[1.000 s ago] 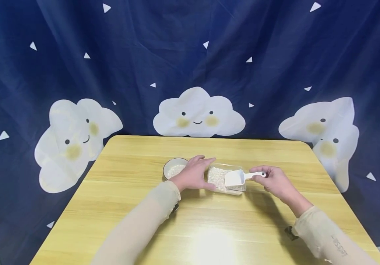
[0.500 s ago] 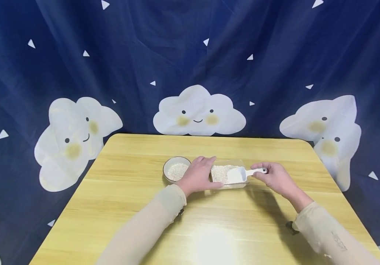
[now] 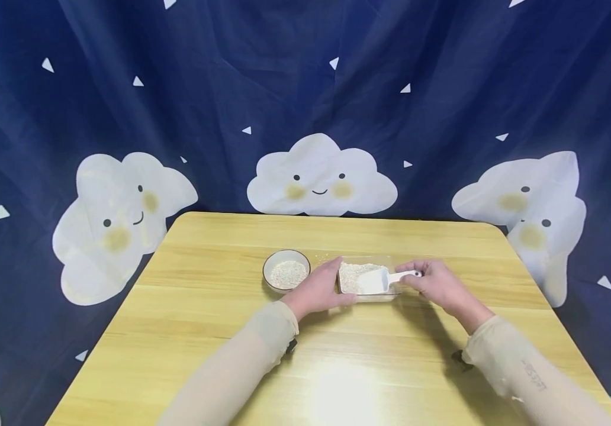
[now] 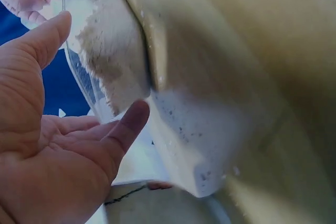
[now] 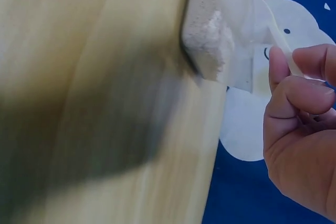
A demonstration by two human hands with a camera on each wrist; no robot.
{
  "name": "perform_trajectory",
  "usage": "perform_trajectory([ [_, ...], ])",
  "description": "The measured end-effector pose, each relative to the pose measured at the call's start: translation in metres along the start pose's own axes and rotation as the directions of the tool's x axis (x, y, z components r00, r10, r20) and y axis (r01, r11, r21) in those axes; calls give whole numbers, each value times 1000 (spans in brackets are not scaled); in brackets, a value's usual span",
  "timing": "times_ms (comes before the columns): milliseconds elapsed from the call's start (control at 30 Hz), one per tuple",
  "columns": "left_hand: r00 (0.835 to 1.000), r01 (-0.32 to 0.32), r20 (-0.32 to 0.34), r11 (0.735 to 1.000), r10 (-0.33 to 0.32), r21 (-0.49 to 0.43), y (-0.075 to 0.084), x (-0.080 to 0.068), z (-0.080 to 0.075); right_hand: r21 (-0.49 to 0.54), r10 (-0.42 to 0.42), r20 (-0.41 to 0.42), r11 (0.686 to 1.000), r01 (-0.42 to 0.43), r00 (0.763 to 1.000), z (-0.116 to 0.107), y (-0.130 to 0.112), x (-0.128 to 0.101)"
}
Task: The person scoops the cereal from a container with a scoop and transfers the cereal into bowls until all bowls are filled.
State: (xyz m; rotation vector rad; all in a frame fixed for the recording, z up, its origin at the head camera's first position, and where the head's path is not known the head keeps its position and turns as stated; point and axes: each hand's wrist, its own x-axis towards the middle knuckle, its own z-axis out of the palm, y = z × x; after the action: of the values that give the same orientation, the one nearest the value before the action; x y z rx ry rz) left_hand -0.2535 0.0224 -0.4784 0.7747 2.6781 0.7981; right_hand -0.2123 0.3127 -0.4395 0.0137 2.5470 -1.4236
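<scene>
A clear rectangular plastic container point(image 3: 373, 298) holds pale, oat-like flakes point(image 3: 349, 274). My left hand point(image 3: 318, 291) grips its left end, thumb along the near side and fingers at the far corner. In the left wrist view, thumb and fingers spread around the clear container point(image 4: 81, 80). My right hand point(image 3: 440, 287) pinches the handle of a white plastic scoop point(image 3: 373, 281), whose head lies tilted in the flakes toward the container's right end. The right wrist view shows the thin scoop handle point(image 5: 281, 36) between thumb and fingers, the scoop's head mostly hidden behind the container wall.
Just left of my left hand stands a dark-rimmed white bowl point(image 3: 285, 256) with similar flakes in it. A few stray flakes point(image 3: 323, 258) lie between bowl and container on the wooden table point(image 3: 220, 284). A blue cloud-print curtain point(image 3: 423, 53) hangs behind the table.
The scoop has moved from above the container's right part down and left into the flakes. My left hand has come in closer on the container's end, uncovering more of the bowl.
</scene>
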Motion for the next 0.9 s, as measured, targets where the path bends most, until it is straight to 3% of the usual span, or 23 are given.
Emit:
perform_trajectory([
  [100, 1000, 17, -8, 999, -17, -40, -2, 0, 2, 85, 34, 17, 996, -35, 999, 4, 4, 1],
  [233, 999, -6, -38, 999, 4, -52, -5, 1, 3, 140, 49, 7, 989, -49, 999, 9, 7, 0],
  [533, 995, -26, -98, 998, 21, -52, -7, -3, 8, 142, 38, -4, 989, -37, 999, 15, 8, 1],
  [900, 988, 19, -156, 1000, -20, -10, -2, -4, 15, 173, 79, -34, 982, -72, 996, 28, 8, -3],
])
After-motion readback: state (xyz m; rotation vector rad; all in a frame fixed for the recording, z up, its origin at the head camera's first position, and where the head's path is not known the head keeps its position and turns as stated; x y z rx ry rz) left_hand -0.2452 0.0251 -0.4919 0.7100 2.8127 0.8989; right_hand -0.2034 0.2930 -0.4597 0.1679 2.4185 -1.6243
